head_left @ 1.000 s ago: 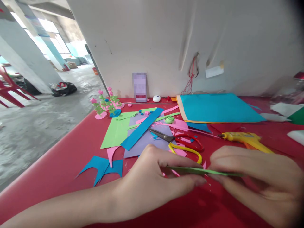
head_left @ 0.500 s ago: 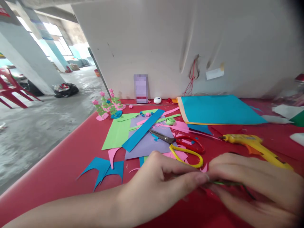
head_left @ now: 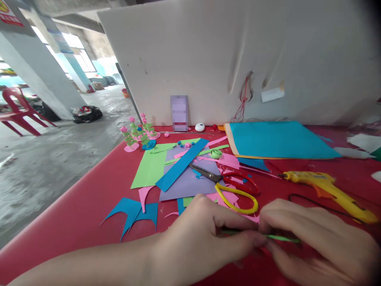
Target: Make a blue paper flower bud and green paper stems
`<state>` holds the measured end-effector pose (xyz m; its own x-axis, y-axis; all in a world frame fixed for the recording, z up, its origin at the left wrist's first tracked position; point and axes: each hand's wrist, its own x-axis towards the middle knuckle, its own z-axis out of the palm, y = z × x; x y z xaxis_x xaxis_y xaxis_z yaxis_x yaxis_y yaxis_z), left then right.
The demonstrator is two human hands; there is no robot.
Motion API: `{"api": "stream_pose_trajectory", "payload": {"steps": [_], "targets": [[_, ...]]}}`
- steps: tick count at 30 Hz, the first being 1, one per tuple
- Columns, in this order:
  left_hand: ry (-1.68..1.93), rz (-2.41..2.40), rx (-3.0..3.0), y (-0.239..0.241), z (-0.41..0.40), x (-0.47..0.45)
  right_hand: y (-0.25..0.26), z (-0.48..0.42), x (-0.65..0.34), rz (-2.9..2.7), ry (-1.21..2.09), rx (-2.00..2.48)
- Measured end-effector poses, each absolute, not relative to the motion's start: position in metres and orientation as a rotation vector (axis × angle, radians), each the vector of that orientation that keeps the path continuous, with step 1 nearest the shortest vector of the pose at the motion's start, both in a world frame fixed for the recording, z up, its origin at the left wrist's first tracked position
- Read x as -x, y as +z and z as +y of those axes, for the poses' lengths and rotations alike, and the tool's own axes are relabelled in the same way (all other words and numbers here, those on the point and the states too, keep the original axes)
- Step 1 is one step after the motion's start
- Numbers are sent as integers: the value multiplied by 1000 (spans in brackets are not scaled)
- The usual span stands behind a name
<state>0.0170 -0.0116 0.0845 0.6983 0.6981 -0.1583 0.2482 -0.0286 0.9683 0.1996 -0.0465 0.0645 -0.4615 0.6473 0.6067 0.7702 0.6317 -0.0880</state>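
Note:
Low in the head view, my left hand and my right hand meet fingertip to fingertip. Both pinch a thin green paper strip, seen edge-on; most of it is covered by my fingers. Just beyond my hands lie scissors with one red and one yellow handle, blades resting on purple paper. A blue paper strip crosses the purple and green paper. Close by sits a coiled green paper strip. To the right is a yellow glue gun.
Small paper flowers stand at the table's left edge. Blue paper scraps lie left of my hands. A stack of blue sheets, a white case and a phone-like upright panel line the back by the white board.
The whole view has shifted slightly, with things appearing a little further right. My right fingers have changed position, and more of the green strip shows between them.

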Motion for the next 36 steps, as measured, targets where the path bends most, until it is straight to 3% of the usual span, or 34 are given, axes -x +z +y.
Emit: {"api": "stream_pose_trajectory", "payload": {"steps": [13,22,32,36], "targets": [[469,781,-1745,83,-11,-11,69,-43,-203,-2098,320,1080],[439,765,-1734,86,-11,-11,64,-44,-202,-1990,112,1183],[445,789,-1453,89,-5,-15,80,-32,-209,-2158,335,1074],[477,742,-1332,87,-4,-15,80,-32,-211,-2173,259,1082]]}}
